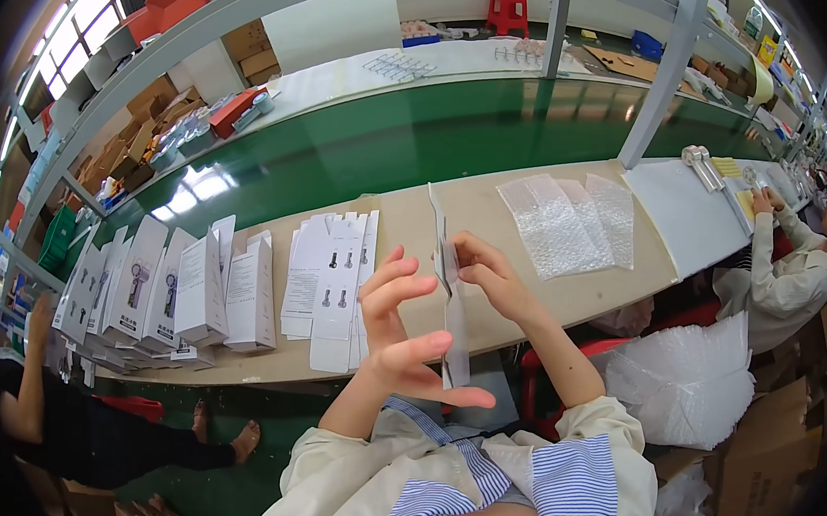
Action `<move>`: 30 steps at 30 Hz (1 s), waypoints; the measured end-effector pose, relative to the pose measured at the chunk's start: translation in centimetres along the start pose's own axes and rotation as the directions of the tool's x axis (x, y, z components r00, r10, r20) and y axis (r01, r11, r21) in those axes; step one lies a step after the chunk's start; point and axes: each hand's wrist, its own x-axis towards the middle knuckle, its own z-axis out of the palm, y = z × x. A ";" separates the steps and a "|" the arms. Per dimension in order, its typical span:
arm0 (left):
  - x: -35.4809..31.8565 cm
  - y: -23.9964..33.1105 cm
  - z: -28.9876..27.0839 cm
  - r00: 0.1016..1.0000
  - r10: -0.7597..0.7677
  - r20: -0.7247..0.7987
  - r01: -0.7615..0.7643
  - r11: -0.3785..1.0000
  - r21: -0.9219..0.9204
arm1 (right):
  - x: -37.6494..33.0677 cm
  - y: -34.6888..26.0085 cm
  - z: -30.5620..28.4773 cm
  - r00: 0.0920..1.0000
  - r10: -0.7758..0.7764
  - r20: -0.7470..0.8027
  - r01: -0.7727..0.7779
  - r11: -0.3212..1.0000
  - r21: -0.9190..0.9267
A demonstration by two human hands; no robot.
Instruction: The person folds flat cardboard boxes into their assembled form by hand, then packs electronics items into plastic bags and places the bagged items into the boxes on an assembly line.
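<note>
My right hand [491,275] pinches the far part of a thin white carton blank [454,333], held up almost edge-on over the table's near edge. The sheet looks folded flat, with its layers slightly parted. My left hand [394,324] is open beside its left face, fingers spread and thumb reaching under the near end. Whether the left palm touches the carton I cannot tell. Left of my hands lies a pile of flat printed cartons [340,286]. Farther left, several opened-up white boxes [202,291] stand packed together in a row.
Several bubble-wrap bags [569,226] lie on the tan table [415,229] to the right. A big heap of bubble wrap [688,378] rests beside my right elbow. A grey metal post [666,79] rises at the table's far edge. Co-workers sit at far right and stand at left.
</note>
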 end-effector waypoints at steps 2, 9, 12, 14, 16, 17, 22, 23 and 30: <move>0.1 0.0 0.3 0.997 0.056 -0.058 -0.057 0.998 -0.019 | -0.4 -0.6 0.8 1.000 0.020 -0.023 -0.019 0.999 0.042; 1.9 2.9 0.6 0.993 0.011 0.121 -0.038 0.973 0.228 | -5.3 -9.5 3.0 0.843 -0.534 0.063 0.515 0.768 -0.380; 1.5 2.7 1.3 0.988 -0.008 0.156 -0.036 0.960 0.277 | -6.2 -11.4 3.2 0.966 -0.247 -0.079 0.184 0.867 -0.463; 1.1 2.3 1.8 0.982 -0.008 0.187 -0.057 0.939 0.338 | -6.7 -12.1 3.2 0.961 -0.257 -0.100 0.174 0.846 -0.503; 0.8 1.8 2.8 0.990 0.021 0.137 -0.068 0.936 0.346 | -7.1 -12.7 3.1 0.953 -0.276 -0.126 0.159 0.808 -0.567; 0.8 1.7 3.2 0.995 0.050 0.091 -0.080 0.926 0.368 | -7.2 -12.9 3.1 0.948 -0.288 -0.136 0.154 0.789 -0.595; 1.5 2.4 3.3 0.994 -0.033 0.107 -0.009 0.928 0.372 | -7.7 -13.9 2.4 0.941 -0.305 -0.147 0.119 0.705 -0.700; 1.5 2.3 3.3 0.993 -0.032 0.110 -0.010 0.930 0.366 | -7.7 -14.1 2.0 0.951 -0.281 -0.128 0.103 0.680 -0.726; 1.9 1.6 4.3 0.931 0.093 0.354 -0.282 0.799 0.531 | -6.9 -15.8 0.4 0.998 0.021 -0.054 -0.057 0.517 -0.854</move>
